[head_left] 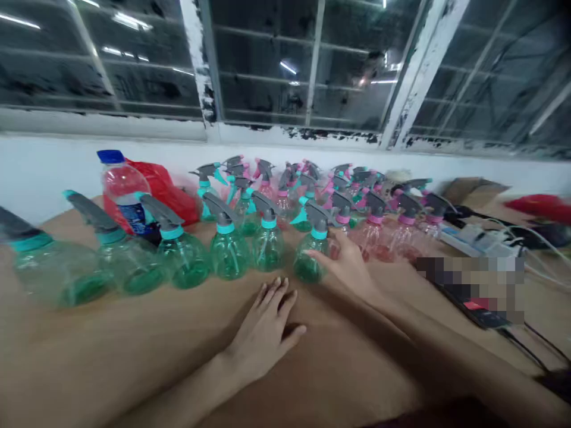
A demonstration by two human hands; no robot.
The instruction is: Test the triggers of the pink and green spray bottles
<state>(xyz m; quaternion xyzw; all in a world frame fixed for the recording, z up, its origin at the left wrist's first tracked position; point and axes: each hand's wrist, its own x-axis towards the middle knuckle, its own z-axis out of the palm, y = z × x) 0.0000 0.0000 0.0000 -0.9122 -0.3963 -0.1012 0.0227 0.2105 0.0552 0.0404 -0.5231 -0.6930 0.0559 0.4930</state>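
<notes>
My right hand [350, 261] is closed around the right side of a green spray bottle [307, 264] with a grey trigger head and turquoise collar. Its thumb lies across the front of the bottle, and the other fingers are mostly hidden behind. The bottle stands upright. My left hand [270, 324] rests on the wooden table [178, 368] with its fingers spread, holding nothing. Just beyond its fingertips stands another green spray bottle [268, 246], part of a front row that runs left. Pink spray bottles [375, 235] stand right of my right hand.
More spray bottles in both colours crowd the back near the wall. At the left back are a blue-capped drink bottle [122, 184] and a red plastic bag [167, 190]. A power strip [477, 241] with cables and a partly blurred dark device [482, 312] lie at the right.
</notes>
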